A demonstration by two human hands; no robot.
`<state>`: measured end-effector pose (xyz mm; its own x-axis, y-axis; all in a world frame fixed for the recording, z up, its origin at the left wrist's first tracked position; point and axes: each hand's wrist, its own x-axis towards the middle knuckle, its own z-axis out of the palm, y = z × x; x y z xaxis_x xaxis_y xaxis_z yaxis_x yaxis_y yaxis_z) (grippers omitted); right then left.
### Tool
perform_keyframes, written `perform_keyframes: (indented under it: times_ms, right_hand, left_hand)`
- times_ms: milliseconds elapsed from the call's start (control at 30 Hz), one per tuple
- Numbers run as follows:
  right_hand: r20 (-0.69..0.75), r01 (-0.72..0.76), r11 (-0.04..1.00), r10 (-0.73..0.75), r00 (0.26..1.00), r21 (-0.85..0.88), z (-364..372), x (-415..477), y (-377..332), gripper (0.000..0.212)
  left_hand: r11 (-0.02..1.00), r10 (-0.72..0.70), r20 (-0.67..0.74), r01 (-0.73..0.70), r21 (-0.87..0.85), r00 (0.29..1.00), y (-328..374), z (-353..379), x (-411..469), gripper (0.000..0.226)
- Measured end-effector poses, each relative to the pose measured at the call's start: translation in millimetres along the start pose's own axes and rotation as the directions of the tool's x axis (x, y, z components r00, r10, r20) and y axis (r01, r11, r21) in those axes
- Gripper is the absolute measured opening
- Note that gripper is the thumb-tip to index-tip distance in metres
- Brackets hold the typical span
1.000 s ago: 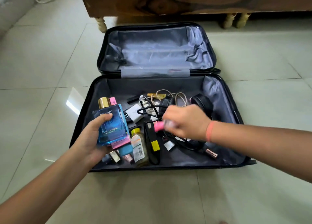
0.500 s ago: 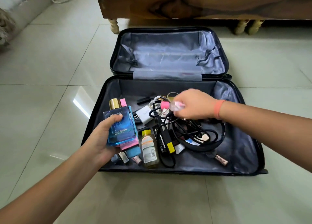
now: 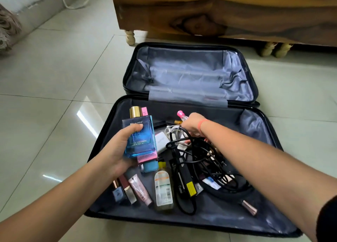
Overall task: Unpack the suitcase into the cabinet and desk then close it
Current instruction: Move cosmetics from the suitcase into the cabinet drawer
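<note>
Two hands are at work over the open suitcase point(image 3: 102, 147), which lies flat on the tiled floor point(image 3: 45, 96) across the lower centre of the frame.

Nearest, along the lower edge of the front half, several small cosmetic tubes point(image 3: 139, 189) lie loose beside a clear bottle with a yellow cap point(image 3: 163, 188). To their right sits a tangle of black cables point(image 3: 202, 156), with a rose-gold capped tube point(image 3: 249, 207) apart at lower right.

Left hand point(image 3: 118, 148), centre left: closed around a stack made up of a blue cologne bottle point(image 3: 138, 136) with a gold cap and what appear to be slim pink and blue boxes behind it. The stack is held clear of the lining.

Right hand point(image 3: 192, 122), centre of frame: clamped on a small clear vial with a pink cap point(image 3: 181, 115), raised above the cable tangle.

Farther back, the lid half point(image 3: 191, 74) is empty, grey lining only. Beyond it, a wooden cabinet point(image 3: 218, 13) on turned legs fills the upper right.

Assessment: unpacking is under way, at the gathering stage; most contents remain inside. The next move calls for carrying both handfuls to the cabinet or bench, keeping the stacked load level so nothing slips, and lifting the vial clear of the cables.
</note>
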<state>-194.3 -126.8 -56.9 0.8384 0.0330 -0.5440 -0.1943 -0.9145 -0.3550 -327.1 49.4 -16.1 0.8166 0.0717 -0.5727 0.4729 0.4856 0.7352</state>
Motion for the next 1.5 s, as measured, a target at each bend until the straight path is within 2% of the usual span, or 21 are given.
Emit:
perform_keyframes:
  times_ms: [100, 167, 267, 400, 500, 533, 600, 633, 667, 700, 767, 800, 833, 967, 1100, 1167, 1233, 1300, 1367, 1433, 1500]
  right_hand:
    - [-0.023, -0.010, 0.995, 0.008, 1.000, -0.096, 6.1, 10.4, -4.3, 0.052]
    - [-0.047, 0.007, 0.987, -0.015, 0.999, -0.158, 14.9, 16.7, -8.1, 0.058]
    - [-0.095, 0.019, 0.976, -0.041, 0.995, -0.216, 20.9, 22.8, -9.9, 0.047]
    - [-0.087, 0.056, 0.974, -0.077, 0.993, -0.219, 20.6, 22.4, -8.3, 0.032]
    - [-0.134, 0.078, 0.997, -0.080, 0.988, -0.020, 15.9, 19.3, -6.7, 0.014]
    - [-0.157, 0.090, 0.991, -0.074, 0.985, 0.096, 14.0, 16.6, -6.6, 0.014]
    - [-0.194, 0.196, 0.914, -0.133, 0.972, 0.356, 9.0, 7.7, -7.7, 0.030]
    - [-0.221, 0.264, 0.874, -0.186, 0.957, 0.407, 6.9, 2.4, -8.5, 0.036]
    - [-0.249, 0.333, 0.859, -0.250, 0.936, 0.389, 3.7, -4.6, -9.8, 0.037]
    - [-0.273, 0.398, 0.874, -0.325, 0.906, 0.279, -1.1, -12.6, -10.1, 0.035]
    - [-0.307, 0.463, 0.873, -0.487, 0.818, -0.152, -15.3, -28.7, -11.0, 0.037]
    - [-0.295, 0.458, 0.840, -0.534, 0.792, -0.290, -22.5, -34.4, -11.0, 0.040]
    - [-0.257, 0.467, 0.823, -0.552, 0.793, -0.324, -28.4, -35.4, -9.8, 0.041]
    - [-0.059, 0.559, 0.829, -0.556, 0.829, 0.031, -23.6, -22.2, 6.1, 0.039]
    - [-0.009, 0.502, 0.801, -0.529, 0.849, 0.327, -21.1, -19.7, 16.3, 0.031]
    - [0.039, 0.442, 0.790, -0.504, 0.863, 0.425, -30.8, -21.8, 16.2, 0.027]
    - [0.009, 0.426, 0.765, -0.491, 0.871, 0.483, -41.5, -24.8, 14.2, 0.019]
    - [-0.150, 0.522, 0.745, -0.510, 0.847, 0.415, -46.8, -29.1, 8.9, 0.018]
    - [-0.279, 0.651, 0.730, -0.594, 0.755, 0.207, -47.3, -37.2, -0.8, 0.036]
    - [-0.316, 0.714, 0.695, -0.661, 0.680, 0.083, -46.4, -51.3, -14.0, 0.047]
    - [-0.312, 0.743, 0.665, -0.690, 0.653, 0.082, -44.0, -63.1, -25.1, 0.047]
  left_hand:
    - [0.998, -0.033, 0.054, 0.036, -0.059, 0.998, -3.2, -3.7, 6.3, 0.020]
    - [0.993, -0.041, 0.103, 0.052, -0.106, 0.994, -6.0, -6.6, 7.5, 0.027]
    - [0.982, -0.018, 0.138, 0.044, -0.184, 0.990, -9.9, -9.2, 8.5, 0.024]
    - [0.978, 0.006, 0.137, 0.023, -0.208, 0.991, -9.8, -15.5, 8.4, 0.024]
    - [0.978, 0.003, 0.108, 0.019, -0.207, 0.994, -11.7, -20.0, 8.3, 0.024]
    - [0.978, -0.002, 0.099, 0.022, -0.207, 0.995, -13.5, -20.6, 8.3, 0.024]
    - [0.978, -0.009, 0.085, 0.026, -0.207, 0.996, -16.0, -23.0, 9.2, 0.027]
    - [0.978, -0.010, 0.081, 0.026, -0.209, 0.997, -16.6, -24.5, 9.6, 0.028]
    - [0.977, -0.009, 0.078, 0.025, -0.211, 0.997, -16.7, -25.8, 10.3, 0.029]
    - [0.976, -0.008, 0.078, 0.024, -0.216, 0.997, -16.9, -26.9, 10.6, 0.029]
    - [0.973, -0.007, 0.080, 0.026, -0.230, 0.997, -17.1, -26.3, 11.7, 0.025]
    - [0.971, -0.007, 0.083, 0.027, -0.236, 0.997, -17.2, -25.9, 12.4, 0.023]
    - [0.971, -0.005, 0.084, 0.025, -0.239, 0.996, -16.6, -25.7, 13.6, 0.022]
    - [0.977, 0.010, 0.081, 0.008, -0.213, 0.997, -14.3, -25.9, 17.8, 0.023]
    - [0.978, -0.013, 0.097, 0.033, -0.206, 0.995, -20.0, -22.4, 17.2, 0.023]
    - [0.976, -0.013, 0.094, 0.033, -0.215, 0.996, -19.8, -22.3, 16.8, 0.023]
    - [0.975, -0.013, 0.104, 0.036, -0.219, 0.995, -18.0, -23.0, 16.4, 0.025]
    - [0.974, -0.015, 0.116, 0.041, -0.225, 0.993, -17.4, -22.9, 15.6, 0.032]
    - [0.972, -0.012, 0.131, 0.042, -0.232, 0.991, -17.7, -22.8, 14.2, 0.028]
    - [0.964, -0.006, 0.135, 0.042, -0.262, 0.991, -16.2, -23.5, 11.7, 0.024]
    - [0.957, -0.002, 0.131, 0.040, -0.287, 0.991, -15.9, -26.8, 9.9, 0.023]
